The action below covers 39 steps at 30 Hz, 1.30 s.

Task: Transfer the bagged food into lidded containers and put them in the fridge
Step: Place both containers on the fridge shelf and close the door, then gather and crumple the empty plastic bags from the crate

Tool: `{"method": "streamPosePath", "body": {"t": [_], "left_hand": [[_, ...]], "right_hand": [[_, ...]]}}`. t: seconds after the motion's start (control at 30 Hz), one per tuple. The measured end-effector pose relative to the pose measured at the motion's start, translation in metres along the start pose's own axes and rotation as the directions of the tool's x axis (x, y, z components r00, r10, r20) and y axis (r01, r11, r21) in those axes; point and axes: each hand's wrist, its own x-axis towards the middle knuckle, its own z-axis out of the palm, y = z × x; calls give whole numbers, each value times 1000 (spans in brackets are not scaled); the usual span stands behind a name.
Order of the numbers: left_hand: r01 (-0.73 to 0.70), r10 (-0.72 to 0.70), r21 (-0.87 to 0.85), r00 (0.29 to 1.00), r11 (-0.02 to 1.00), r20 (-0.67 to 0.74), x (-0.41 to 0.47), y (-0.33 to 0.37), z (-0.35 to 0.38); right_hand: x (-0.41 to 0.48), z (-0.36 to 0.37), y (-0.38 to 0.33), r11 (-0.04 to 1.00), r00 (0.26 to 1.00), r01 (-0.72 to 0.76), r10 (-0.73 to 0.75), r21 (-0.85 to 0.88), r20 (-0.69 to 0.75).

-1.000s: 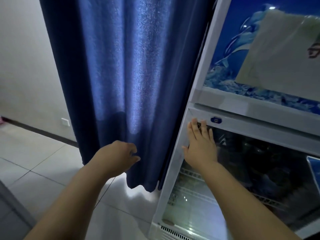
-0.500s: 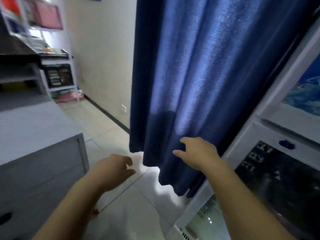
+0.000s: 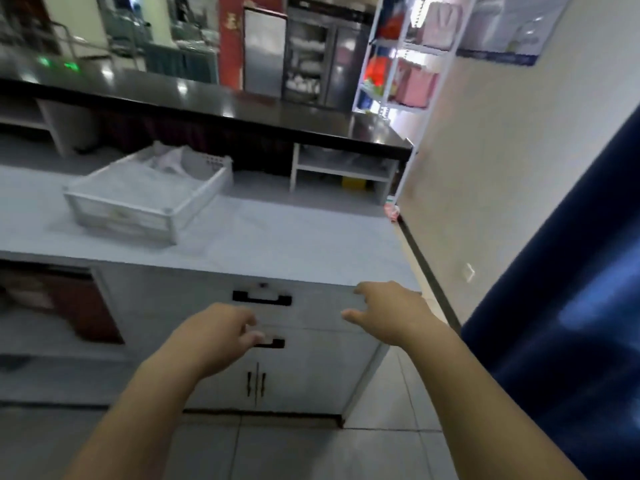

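My left hand (image 3: 221,336) and right hand (image 3: 389,311) hang loosely curled and empty before the grey bench (image 3: 277,244); a white basket (image 3: 138,209) sits on it, well beyond my left hand.

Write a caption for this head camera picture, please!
Empty left hand and right hand hover before a grey counter holding a white basket.

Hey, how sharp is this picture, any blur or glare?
Head view: motion blur softens everything, including the left hand, right hand and white basket; glare spots sit on the dark glossy counter; the wide lens tilts and bends straight edges.
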Motion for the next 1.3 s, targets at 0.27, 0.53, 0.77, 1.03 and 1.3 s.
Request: {"method": "streamPosePath", "body": {"t": [0.27,0.53,0.77,1.03,1.3], "left_hand": [[271,-280,-90,952,958,-121,-15,-156,-56],[371,-395,-147,896,917,-202,-11,-250,-100],[386,-429,-213,875,898,-224,21,-296,-121],[315,-374,-237,887,919,-272,107,-339,-156],[164,-236,-236,918,958,-318,226,-362,-208]], "right_hand": [[87,-4,-168,964,964,264,-263,-25,30],[148,0,-282,911,911,413,-413,-9,4],[207,2,-323,895,887,443,-432,42,-163],[324,-4,-336,877,868,453,-392,160,-306],[428,-15,-347,870,874,485,-485,93,-26]]}}
